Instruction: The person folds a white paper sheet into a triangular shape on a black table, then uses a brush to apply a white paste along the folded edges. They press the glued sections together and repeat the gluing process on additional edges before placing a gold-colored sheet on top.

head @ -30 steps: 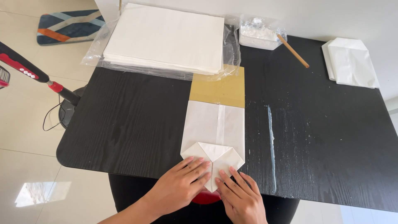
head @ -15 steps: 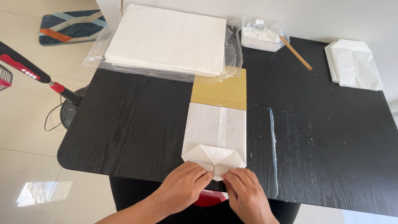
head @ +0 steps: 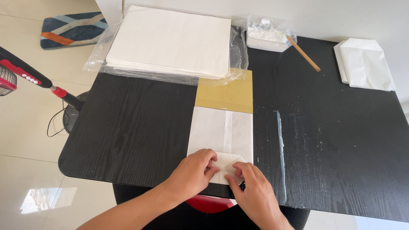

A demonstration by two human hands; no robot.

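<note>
A white paper bag (head: 221, 132) lies flat on the black table (head: 128, 127), its far end over a tan cardboard sheet (head: 226, 91). The bag's near end is folded into flaps at the table's front edge. My left hand (head: 194, 172) presses the left flap with its fingers curled on the paper. My right hand (head: 251, 191) holds the right flap down with its fingertips. Both hands meet at the fold's middle.
A thick stack of white paper (head: 170, 40) on clear plastic sits at the back. A tub of white paste (head: 266, 38) with a wooden stick (head: 303, 53) stands back right. Folded white bags (head: 364, 64) lie far right. A dried glue streak (head: 280, 145) marks the table. A fan stand (head: 38, 79) is left.
The near flap has been folded further up over the bag's end. Both hands have moved forward onto the fold and come closer together.
</note>
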